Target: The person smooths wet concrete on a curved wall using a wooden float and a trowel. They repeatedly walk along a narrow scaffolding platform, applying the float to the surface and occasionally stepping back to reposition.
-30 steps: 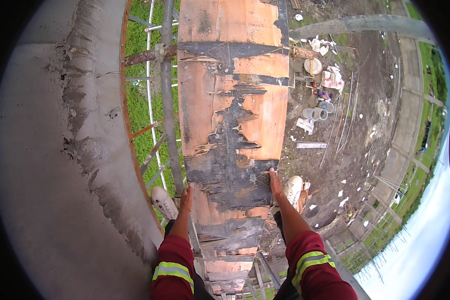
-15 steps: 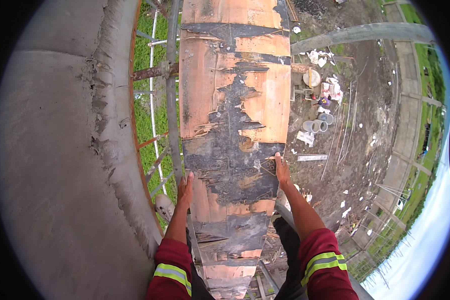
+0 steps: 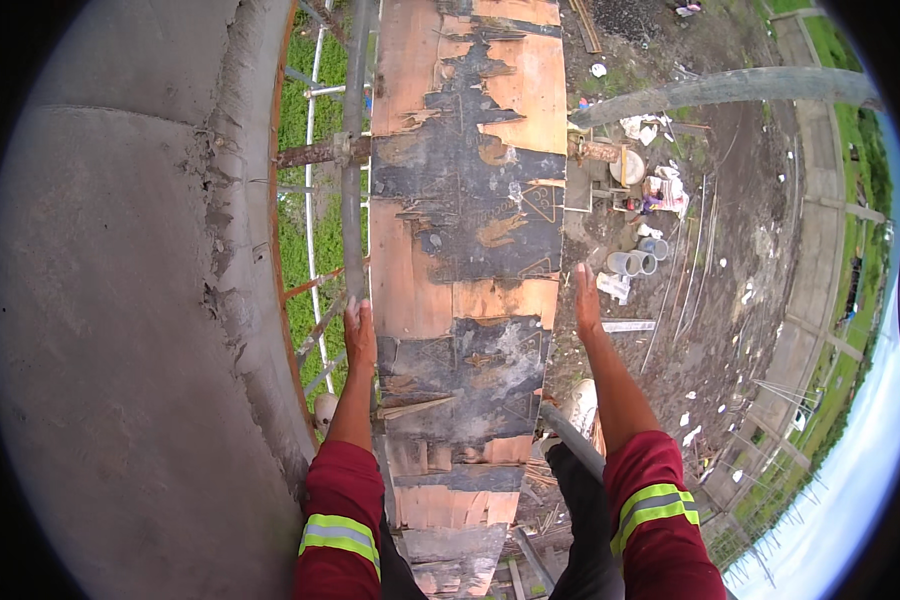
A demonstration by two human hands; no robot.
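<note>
A long, worn plywood board (image 3: 410, 290) with peeling black film and bare orange wood runs lengthwise in front of me, narrowing toward my feet. My left hand (image 3: 361, 338) is at its left edge, fingers stretched forward, by an upright grey pipe (image 3: 354, 220); whether it touches the board I cannot tell. To the right of the board, my right hand (image 3: 588, 300) is held open, with a gap between it and the edge. A splinter (image 3: 415, 408) lifts from the board's lower part. Both my forearms come from dark red sleeves with reflective bands.
A rough concrete wall (image 3: 120, 300) fills the left side. A grey pipe (image 3: 730, 95) crosses at upper right, and another (image 3: 575, 440) passes near my right leg. Far below lie muddy ground, grey buckets (image 3: 625, 263), white scraps and long rods. Rusty bars (image 3: 305, 155) stand left.
The board has slid forward, away from me. My right hand has come off its right edge and moved slightly outward and forward. My left hand has shifted a little forward and left.
</note>
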